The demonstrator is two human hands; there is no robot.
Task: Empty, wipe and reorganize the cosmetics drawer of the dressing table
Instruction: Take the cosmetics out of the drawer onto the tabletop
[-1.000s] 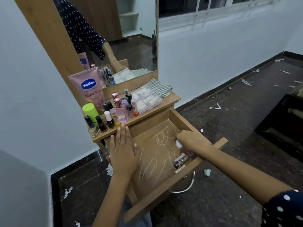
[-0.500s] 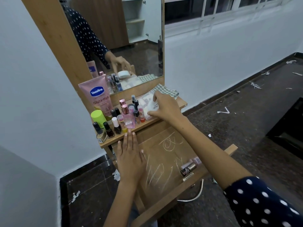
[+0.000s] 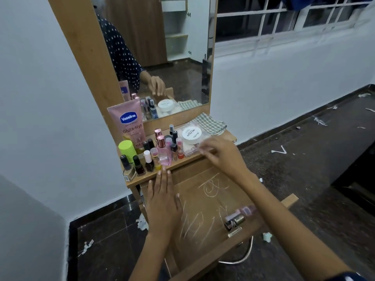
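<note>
The wooden drawer (image 3: 205,207) stands pulled out below the dressing table top (image 3: 227,136), its floor streaked with white marks. A small pink bottle with a metal cap (image 3: 240,217) lies at the drawer's front right. My left hand (image 3: 162,201) rests flat on the drawer's left side, fingers straight. My right hand (image 3: 218,151) hovers with loose fingers just in front of a round white jar (image 3: 191,134), which sits on a clear plastic box (image 3: 193,148) on the table top, and holds nothing.
Several nail polish and perfume bottles (image 3: 154,153) crowd the table top, with a pink Vaseline tube (image 3: 129,124) and a green-capped bottle (image 3: 127,148) behind. A checked cloth (image 3: 211,123) lies at the back right. A mirror (image 3: 162,57) stands above. Paper scraps litter the dark floor (image 3: 304,159).
My right hand took the white jar out of the drawer, set it on the clear box on the table top and let go of it. My left hand stayed flat on the drawer.
</note>
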